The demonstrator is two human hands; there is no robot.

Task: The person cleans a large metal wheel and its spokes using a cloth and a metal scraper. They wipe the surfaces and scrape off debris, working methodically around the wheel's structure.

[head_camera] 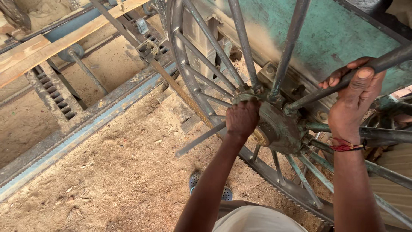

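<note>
The right hand [354, 96] clamps a spoke [343, 83] of the big wheel [180, 64]. The left hand [242, 118] fists over the hub [277, 126], its fingers hidden; the wheel's rim runs off frame.

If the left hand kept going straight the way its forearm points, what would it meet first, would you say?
The left hand already rests on the wheel hub. Straight on, it would probably press against the hub and the spoke rising from it, though depth is unclear.

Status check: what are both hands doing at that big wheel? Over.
Left hand at wheel hub. Right hand gripping a spoke. Toothed blade close alongside.
</note>
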